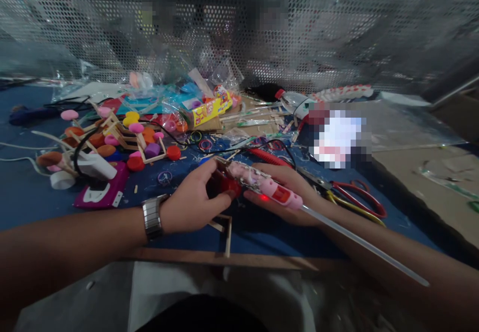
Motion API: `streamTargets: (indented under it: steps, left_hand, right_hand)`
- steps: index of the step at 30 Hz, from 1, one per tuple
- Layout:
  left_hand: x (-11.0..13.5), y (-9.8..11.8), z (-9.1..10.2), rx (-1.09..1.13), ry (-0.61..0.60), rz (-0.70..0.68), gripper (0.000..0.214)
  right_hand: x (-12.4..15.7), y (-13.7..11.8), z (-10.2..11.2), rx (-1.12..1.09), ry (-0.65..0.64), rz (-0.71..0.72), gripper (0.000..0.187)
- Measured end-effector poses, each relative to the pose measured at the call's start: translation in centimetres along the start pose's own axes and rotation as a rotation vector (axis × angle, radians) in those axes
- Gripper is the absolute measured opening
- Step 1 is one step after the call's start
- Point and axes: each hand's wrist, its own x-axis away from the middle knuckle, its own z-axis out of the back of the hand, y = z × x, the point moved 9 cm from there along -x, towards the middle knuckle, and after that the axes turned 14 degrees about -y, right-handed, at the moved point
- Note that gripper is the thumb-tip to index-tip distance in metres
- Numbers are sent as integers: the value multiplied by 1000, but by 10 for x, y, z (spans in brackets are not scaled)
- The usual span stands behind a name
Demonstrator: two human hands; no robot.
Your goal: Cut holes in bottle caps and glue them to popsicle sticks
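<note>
My right hand [295, 180] is wrapped round a pink hot glue gun [267, 186]. A long translucent glue stick [366, 245] sticks out of its back end, over my right forearm, and a red light glows on its side. In my left hand [192, 197], a red round cap [229, 186] is pinched between thumb and fingers, close to the gun's nozzle. The nozzle tip is partly hidden by my left fingers. A small frame of thin wooden sticks [228, 235] shows just below that hand, near the table's front edge; whether it joins the cap I cannot tell.
Stick models with coloured round pieces [130, 137] stand at the left, behind a purple power strip [103, 187] with a white plug. Red-handled scissors [359, 195] lie to the right. Behind are a yellow packet [211, 110], a plastic bottle [295, 103] and a perforated metal screen [239, 33].
</note>
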Motion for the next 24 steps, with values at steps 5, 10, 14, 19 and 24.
streamTargets:
  steps: [5,10,14,19,24]
  left_hand:
    - [0,2,0,-35,0,-12,22]
    - [-4,-9,-8,-58,-60,83,30]
    - [-7,-12,-10,-146,-87,86,50]
    - [-7,-7,-5,-223,-65,33,34]
    - [-3,7,-1,-251,-49,-38,31]
  right_hand:
    - [0,0,-1,7,-11,9,14]
    - [3,2,1,34,5,-4,12]
    - [9,15,16,-102,199,-141,18]
    - [9,17,23,-172,295,-185,30]
    - [15,26,23,-211,363,-195,30]
